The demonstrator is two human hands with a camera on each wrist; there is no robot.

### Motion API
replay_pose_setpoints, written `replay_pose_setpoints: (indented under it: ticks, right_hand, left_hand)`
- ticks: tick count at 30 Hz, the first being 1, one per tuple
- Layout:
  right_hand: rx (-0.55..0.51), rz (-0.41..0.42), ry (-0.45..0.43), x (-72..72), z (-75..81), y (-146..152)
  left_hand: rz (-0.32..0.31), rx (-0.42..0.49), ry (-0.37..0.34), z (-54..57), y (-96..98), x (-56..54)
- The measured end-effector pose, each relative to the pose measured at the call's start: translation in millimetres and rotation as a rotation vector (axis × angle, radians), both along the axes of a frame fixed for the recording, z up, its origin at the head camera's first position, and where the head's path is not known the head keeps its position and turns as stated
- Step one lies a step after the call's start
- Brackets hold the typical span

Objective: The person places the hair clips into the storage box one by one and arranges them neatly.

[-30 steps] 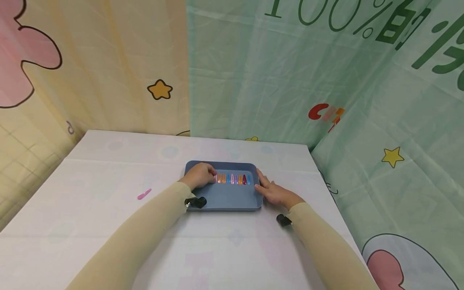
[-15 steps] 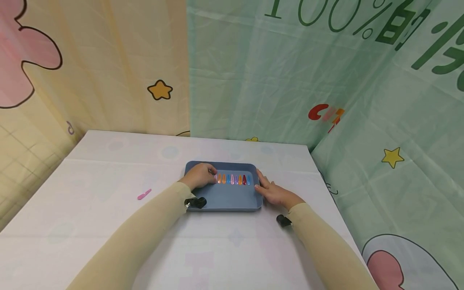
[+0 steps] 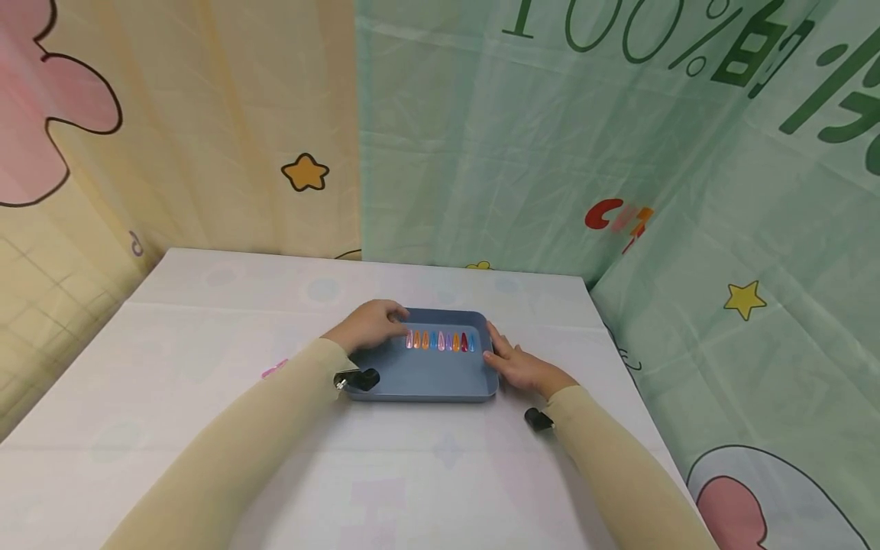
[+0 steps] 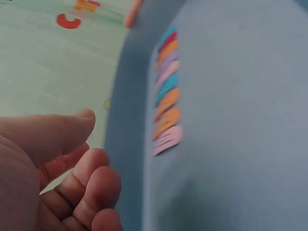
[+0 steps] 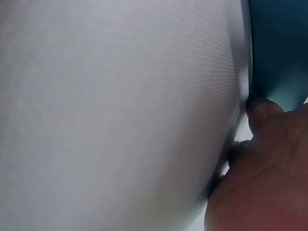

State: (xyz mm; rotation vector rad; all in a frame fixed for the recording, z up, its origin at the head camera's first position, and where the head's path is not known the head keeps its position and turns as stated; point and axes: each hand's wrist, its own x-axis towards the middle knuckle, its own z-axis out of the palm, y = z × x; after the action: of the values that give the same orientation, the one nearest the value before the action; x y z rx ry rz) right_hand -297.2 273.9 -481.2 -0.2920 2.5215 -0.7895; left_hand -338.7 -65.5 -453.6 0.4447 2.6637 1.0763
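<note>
A row of several colourful snap hair clips [image 3: 441, 341] lies in the blue-grey tray [image 3: 426, 378], side by side toward its far edge. My left hand [image 3: 370, 324] is over the tray's left end, left of the row. In the left wrist view the left hand [image 4: 62, 159] holds nothing; its thumb stands apart from loosely bent fingers, and the pink hair clip [image 4: 168, 138] is nearest. My right hand [image 3: 525, 367] rests against the tray's right side with fingers spread. The right wrist view shows this hand [image 5: 269, 178] beside the tray wall [image 5: 279, 48].
Another pink hair clip [image 3: 273, 368] lies on the white tablecloth [image 3: 412, 473] left of the tray, partly behind my left sleeve. Printed curtains [image 3: 474, 153] hang behind the table and along its right side.
My left hand has let go at the left end of the hair clip row and drawn back to the left. The right hand has kept its place at the tray.
</note>
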Motion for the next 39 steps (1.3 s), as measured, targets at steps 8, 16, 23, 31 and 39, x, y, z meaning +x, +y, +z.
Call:
replay_pose_setpoints:
  ticks: [8,16,23,31,39]
  right_hand:
    - [0.0,0.005,0.001,-0.1,-0.1,0.8]
    - [-0.006,0.003,-0.01,-1.2,-0.7,1.2]
    - [-0.014,-0.005,-0.021,-2.1,-1.9,1.2]
    - [-0.006,-0.01,-0.015,-3.1,-4.6,3.2]
    - [-0.01,-0.005,-0.006,-1.3,-3.5,1.3]
  left_hand:
    - [-0.034,-0.042,0.073,40.3,-51.6,12.7]
    - [-0.031,-0.198,0.064,36.8,-123.9,30.1]
    - [-0.049,-0.254,0.006,23.1,-171.2,45.4]
    - [-0.051,-0.274,-0.057,10.0,-192.4,57.1]
    - [-0.07,-0.253,-0.052,-3.9,-195.9,69.6]
